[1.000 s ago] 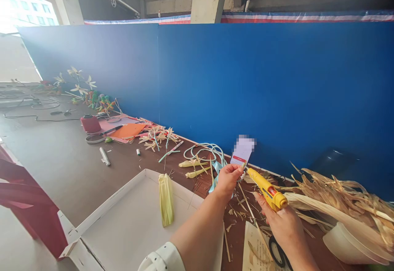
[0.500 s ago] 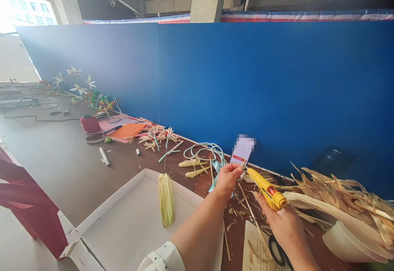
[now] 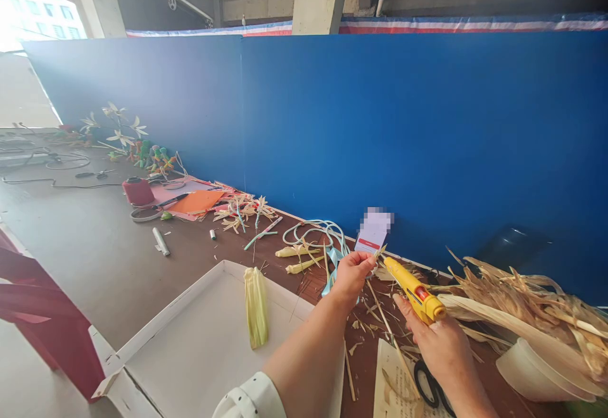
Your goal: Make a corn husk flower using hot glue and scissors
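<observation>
In the head view, my right hand point(image 3: 439, 342) is wrapped round the handle of a yellow glue gun point(image 3: 413, 288), its nozzle aimed up and left. My left hand point(image 3: 354, 273) pinches a small pale-green piece point(image 3: 379, 254) between thumb and fingertips, close to the nozzle; its exact kind is too small to tell. A phone point(image 3: 373, 233) with a lit screen leans on the blue panel just behind. Under my left forearm lies a shallow white box lid point(image 3: 190, 335), holding a folded yellow-green corn husk point(image 3: 256, 307).
Dry corn husks point(image 3: 522, 291) and a white bowl point(image 3: 546, 370) stand at right. Black-handled scissors point(image 3: 427, 385) lie on a printed sheet point(image 3: 392, 373). A blue cord point(image 3: 318, 231), husk flowers point(image 3: 237, 206), orange paper point(image 3: 199, 201) and a red thread spool point(image 3: 137, 191) line the blue panel point(image 3: 403, 120).
The glue gun has shifted slightly right and its nozzle has drawn back a little from the pale-green piece. My left hand stays nearly in place.
</observation>
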Motion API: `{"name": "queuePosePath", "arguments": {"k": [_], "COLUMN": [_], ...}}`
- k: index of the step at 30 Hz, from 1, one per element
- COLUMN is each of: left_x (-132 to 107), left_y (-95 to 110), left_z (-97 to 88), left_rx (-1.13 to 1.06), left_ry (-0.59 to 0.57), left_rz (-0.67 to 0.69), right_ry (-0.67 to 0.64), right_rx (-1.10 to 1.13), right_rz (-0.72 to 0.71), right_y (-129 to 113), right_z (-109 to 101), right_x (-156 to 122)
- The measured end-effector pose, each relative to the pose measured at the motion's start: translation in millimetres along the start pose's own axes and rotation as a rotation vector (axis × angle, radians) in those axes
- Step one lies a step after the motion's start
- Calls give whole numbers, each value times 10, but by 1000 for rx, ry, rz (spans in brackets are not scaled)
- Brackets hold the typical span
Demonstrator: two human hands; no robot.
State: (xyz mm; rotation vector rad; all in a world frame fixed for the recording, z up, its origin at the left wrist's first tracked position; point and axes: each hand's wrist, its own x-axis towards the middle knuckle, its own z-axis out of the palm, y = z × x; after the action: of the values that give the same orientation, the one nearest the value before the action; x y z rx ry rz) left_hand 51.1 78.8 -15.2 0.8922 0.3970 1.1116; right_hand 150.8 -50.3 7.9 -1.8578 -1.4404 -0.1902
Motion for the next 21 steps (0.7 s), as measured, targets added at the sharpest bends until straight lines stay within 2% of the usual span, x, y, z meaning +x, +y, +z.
{"name": "queuePosePath", "arguments": {"k": [5,15,21], "left_x": [22,29,-6], "left_y": [-40,-33,23], "left_z": [-20,-14,15], "left_rx": [14,-7,6], "left_ry": [-3,3,1], "left_rz": [0,5,-10], "right_ry": [-41,-87,-44], "right_rx": [49,65,63], "right_rz": [94,82,119], "right_y": [-91,-54,-73], "right_z": [-46,-27,-54], "right_x": [11,-16,-2]}}
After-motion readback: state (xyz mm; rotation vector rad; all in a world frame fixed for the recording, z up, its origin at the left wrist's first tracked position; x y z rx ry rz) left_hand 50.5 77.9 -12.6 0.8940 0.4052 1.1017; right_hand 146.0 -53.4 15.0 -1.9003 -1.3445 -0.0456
